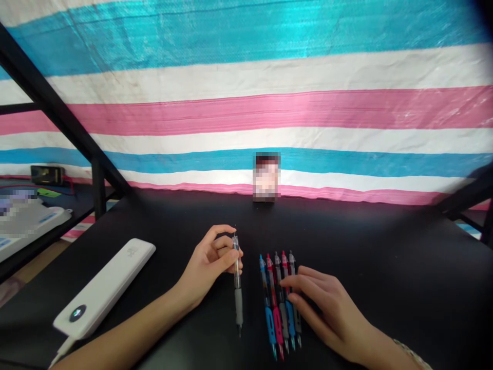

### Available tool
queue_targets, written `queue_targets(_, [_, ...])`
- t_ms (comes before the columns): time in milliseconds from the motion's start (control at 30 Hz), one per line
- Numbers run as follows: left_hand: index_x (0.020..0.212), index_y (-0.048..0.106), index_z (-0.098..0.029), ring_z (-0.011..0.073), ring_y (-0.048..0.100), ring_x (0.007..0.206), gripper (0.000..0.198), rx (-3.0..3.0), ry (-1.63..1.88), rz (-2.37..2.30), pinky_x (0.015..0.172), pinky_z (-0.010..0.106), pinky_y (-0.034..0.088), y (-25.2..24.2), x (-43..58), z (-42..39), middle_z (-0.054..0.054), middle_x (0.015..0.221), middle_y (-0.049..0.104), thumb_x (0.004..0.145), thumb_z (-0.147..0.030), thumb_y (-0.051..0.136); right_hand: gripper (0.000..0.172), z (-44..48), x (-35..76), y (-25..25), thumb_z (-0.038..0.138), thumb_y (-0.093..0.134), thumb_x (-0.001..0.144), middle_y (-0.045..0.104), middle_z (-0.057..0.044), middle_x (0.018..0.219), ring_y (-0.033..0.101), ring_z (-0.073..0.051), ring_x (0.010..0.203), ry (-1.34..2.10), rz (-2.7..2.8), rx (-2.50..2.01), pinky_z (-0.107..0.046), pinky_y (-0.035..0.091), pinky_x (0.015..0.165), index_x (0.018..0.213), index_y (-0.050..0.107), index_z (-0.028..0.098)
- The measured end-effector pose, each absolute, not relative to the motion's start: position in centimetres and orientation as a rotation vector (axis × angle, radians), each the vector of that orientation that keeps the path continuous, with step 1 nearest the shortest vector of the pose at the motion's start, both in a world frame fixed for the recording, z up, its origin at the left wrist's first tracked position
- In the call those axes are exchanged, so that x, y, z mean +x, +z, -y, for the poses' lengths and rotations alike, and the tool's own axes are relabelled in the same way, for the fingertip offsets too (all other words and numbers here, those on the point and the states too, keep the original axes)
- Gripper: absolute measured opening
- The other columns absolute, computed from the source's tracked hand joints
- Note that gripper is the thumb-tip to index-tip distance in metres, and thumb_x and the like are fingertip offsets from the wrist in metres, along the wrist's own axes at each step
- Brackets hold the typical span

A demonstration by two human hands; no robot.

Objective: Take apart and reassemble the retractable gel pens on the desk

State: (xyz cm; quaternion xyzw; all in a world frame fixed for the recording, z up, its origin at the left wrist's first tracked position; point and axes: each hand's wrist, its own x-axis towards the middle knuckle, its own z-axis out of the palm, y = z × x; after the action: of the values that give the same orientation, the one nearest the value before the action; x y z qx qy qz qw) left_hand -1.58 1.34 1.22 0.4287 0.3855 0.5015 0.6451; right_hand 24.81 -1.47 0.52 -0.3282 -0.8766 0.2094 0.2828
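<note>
My left hand pinches the upper part of a clear pen with a grey grip, which points toward me with its tip near the black table. Just to its right lies a tight row of several pens with blue, pink and grey grips, side by side. My right hand rests with fingers stretched flat over the right side of that row, fingertips touching the pens.
A white power bank with a cable lies at the left on the table. A small blurred card stands at the table's far edge against a striped tarp. Black frame bars and another desk with a device are at the left.
</note>
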Motion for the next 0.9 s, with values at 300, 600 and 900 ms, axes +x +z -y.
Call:
queue_targets(300, [0.099, 0.062, -0.021, 0.0159, 0.068, 0.065, 0.032, 1.059, 1.155, -0.941, 0.061, 0.03, 0.058, 1.8, -2.6, -2.2, -0.002, 0.077, 0.064, 0.076, -0.028, 0.084, 0.018, 1.5, 24.7, 0.7, 0.014, 0.045, 0.101, 0.063, -0.005, 0.078, 0.06, -0.019, 0.069, 0.544, 2.341, -0.879, -0.029, 0.045, 0.06, 0.11, 0.06, 0.017])
queue_targets(600, [0.102, 0.058, -0.021, 0.0167, 0.067, 0.064, 0.032, 1.284, 1.015, -1.058, 0.061, 0.033, 0.059, 3.2, -3.7, -3.0, -0.003, 0.075, 0.061, 0.079, -0.032, 0.078, 0.016, 1.6, 24.6, 0.8, 0.014, 0.046, 0.099, 0.063, -0.004, 0.077, 0.063, -0.018, 0.067, 0.522, 2.318, -0.864, -0.028, 0.05, 0.059, 0.105, 0.061, 0.019])
queue_targets(900, [0.096, 0.057, -0.023, 0.0162, 0.062, 0.048, 0.026, 1.675, 0.602, -1.383, 0.052, 0.025, 0.046, 3.5, -7.1, -4.1, -0.008, 0.058, 0.059, 0.074, -0.021, 0.069, 0.018, 1.6, 24.9, 0.2, 0.013, 0.047, 0.099, 0.064, -0.005, 0.079, 0.065, -0.019, 0.067, 0.5, 2.325, -0.822, -0.028, 0.054, 0.059, 0.111, 0.058, 0.02])
